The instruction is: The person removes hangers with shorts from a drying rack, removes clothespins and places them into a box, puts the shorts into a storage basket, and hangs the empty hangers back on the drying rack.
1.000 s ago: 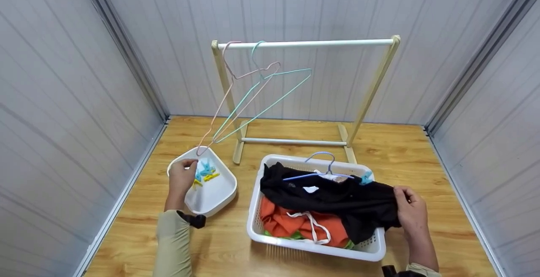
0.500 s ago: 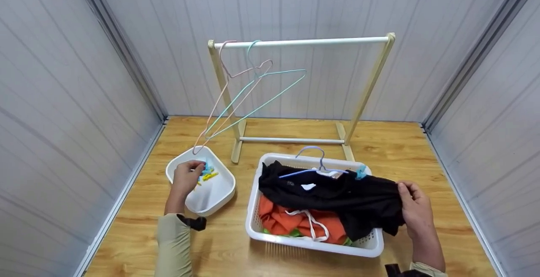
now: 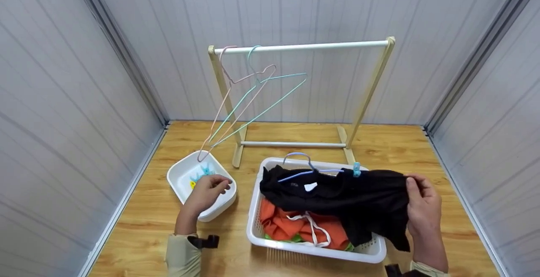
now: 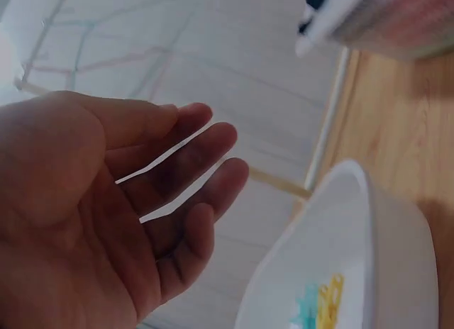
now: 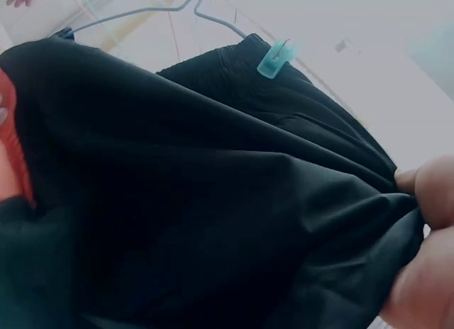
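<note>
My right hand (image 3: 424,205) pinches the right edge of a pair of black pants (image 3: 337,197), whose gathered waistband (image 5: 227,67) shows in the right wrist view. A blue hanger (image 3: 312,169) runs along the waistband. One light blue clothespin (image 3: 357,170) sits on the cloth at the hanger's right end. My left hand (image 3: 206,192) hovers over the white bin (image 3: 173,176), fingers loosely bent. In the left wrist view, nothing shows between the thumb and fingers (image 4: 206,148). Blue clothespins (image 3: 206,170) and yellow clothespins (image 4: 330,300) lie in that bin.
Under the pants stands a white laundry basket (image 3: 312,249) with orange cloth (image 3: 280,222), a white drawstring and some green cloth. Behind it is a drying rack (image 3: 303,47) with a pink hanger (image 3: 223,104) and a green hanger (image 3: 282,98). Walls enclose the wooden floor (image 3: 295,131).
My left hand has moved right from inside the bin, its fingers loosening. The right hand has shifted slightly right, drawing the pants' edge outward; the hanger's hook has swung left.
</note>
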{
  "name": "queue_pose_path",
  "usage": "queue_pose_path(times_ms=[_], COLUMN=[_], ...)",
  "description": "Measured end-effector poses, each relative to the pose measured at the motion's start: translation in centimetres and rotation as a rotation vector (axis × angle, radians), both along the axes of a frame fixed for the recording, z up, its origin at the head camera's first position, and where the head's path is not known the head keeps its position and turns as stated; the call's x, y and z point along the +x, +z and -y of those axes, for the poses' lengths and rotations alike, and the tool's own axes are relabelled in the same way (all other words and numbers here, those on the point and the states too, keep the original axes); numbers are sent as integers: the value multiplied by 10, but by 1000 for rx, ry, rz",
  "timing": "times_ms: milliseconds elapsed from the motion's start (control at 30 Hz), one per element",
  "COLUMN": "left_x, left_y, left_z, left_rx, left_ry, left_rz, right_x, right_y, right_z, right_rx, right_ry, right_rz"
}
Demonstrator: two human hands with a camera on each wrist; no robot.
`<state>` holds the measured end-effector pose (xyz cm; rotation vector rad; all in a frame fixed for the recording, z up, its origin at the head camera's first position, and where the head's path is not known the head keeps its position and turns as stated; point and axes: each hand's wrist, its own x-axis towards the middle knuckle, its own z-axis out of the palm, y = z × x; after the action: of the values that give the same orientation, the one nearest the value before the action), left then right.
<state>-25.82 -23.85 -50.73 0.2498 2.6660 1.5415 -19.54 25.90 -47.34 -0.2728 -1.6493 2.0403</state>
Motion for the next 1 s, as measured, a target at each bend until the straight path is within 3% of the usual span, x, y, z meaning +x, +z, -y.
queue_pose_path(times_ms=[200,367,467,633,700,800,1000], left_x=[17,32,42,59,62,60,53], left_y=[27,51,71,109,119,127,136], left_z=[-25,-41,-52,-72,-79,-86,-100], left_rx=[13,29,36,70,93,110,100], left_ry=[-163,-192,-170,-153,-162,-189,-238], left_rz=[-80,-147,-274,-621,-722,-815,-904], right_x=[-4,-7,-10,-21,-24,-27,-33], right_y=[25,48,63,83,91,103,129], right_z=[7,12,17,25,29,33,42], right_rx=[48,102,120,175,206,252,381], right_ry=[-31,-11,-6,20,38,59,114], right_rz=[-193,-299,-362,-502,-537,-561,-643])
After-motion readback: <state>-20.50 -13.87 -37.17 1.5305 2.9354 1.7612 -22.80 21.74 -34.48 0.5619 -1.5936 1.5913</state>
